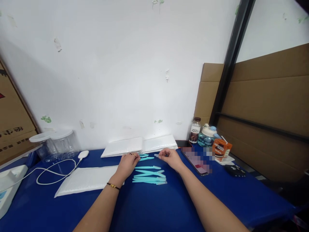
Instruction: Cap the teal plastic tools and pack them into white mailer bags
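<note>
Several thin turquoise sticks (149, 179) with paler ends lie roughly side by side on the blue tabletop (154, 206), some crossing. My left hand (129, 162) is closed at the left ends of the farther sticks (147, 158); its fingertips are pressed together on one of them. My right hand (168, 157) pinches a small pale, translucent piece (156, 155) near the right ends of those sticks. Just behind both hands are two stacks of white padded envelopes (124, 145). Another white envelope (89, 179) lies flat beside my left forearm.
Clear lidded jars (63, 145), a white cable (50, 183) and a white device (9, 183) stand left. At right are a phone (196, 161), a dark phone (183, 143), a brown-capped bottle (194, 130), a blue bottle (206, 137), an orange carton (220, 149) and a black item (234, 170).
</note>
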`<state>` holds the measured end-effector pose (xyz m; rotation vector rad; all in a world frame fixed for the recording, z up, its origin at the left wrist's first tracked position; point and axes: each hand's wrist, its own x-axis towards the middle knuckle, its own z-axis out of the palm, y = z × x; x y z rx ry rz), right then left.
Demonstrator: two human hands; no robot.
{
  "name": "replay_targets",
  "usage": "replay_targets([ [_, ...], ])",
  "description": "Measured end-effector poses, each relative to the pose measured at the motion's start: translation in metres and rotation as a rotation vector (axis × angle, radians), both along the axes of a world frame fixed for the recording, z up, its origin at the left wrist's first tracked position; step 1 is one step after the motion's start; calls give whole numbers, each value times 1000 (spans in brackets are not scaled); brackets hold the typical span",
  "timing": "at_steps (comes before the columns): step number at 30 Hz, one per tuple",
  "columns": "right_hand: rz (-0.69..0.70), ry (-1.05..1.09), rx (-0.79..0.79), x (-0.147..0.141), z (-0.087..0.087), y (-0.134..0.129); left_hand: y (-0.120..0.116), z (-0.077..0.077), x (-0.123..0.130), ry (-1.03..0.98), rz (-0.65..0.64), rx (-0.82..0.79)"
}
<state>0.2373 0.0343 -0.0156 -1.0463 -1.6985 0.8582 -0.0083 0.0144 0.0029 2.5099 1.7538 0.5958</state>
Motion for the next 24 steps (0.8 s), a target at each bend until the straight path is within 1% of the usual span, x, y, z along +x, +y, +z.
replay_targets([
  [5,-25,-99,28,1,1,0,0,1,2,0,9,-21],
  [10,-3,-128,33,-3,-3,0,-1,-1,3,-32,-24,6],
  [13,-6,-131,38,-4,-3,0,-1,-2,5,-42,-29,-1],
  [16,-22,-87,22,-3,0,-1,0,0,5,-42,-1,-18],
  [19,-20,5,-14,-3,2,-2,-1,3,6,-57,14,-41],
  [24,38,171,-111,-10,2,-5,-4,2,11,-167,-37,-69],
])
